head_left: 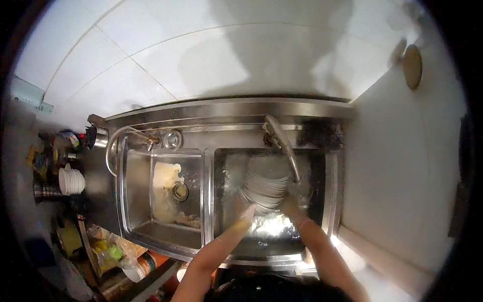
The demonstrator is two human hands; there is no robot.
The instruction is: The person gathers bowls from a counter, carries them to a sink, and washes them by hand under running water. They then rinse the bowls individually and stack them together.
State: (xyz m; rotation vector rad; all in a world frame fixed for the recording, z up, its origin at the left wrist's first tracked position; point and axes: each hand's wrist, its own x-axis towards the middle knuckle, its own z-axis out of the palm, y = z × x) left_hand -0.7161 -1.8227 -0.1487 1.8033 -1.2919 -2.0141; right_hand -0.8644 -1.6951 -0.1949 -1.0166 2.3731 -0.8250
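A stack of white plates lies partly under water in the right sink basin. My left hand is at the stack's left lower edge, its fingers closed against the plates. At the right side of the stack, my right hand is under the water, and its fingers are blurred and hard to make out. Above the basin a curved faucet reaches down to the right of the plates. Bright light reflects off the water between my two hands.
The left basin holds a pale wet patch around its drain. A second curved faucet stands behind it. Stacked white bowls sit at the far left, with bags and containers below. White walls rise behind and right.
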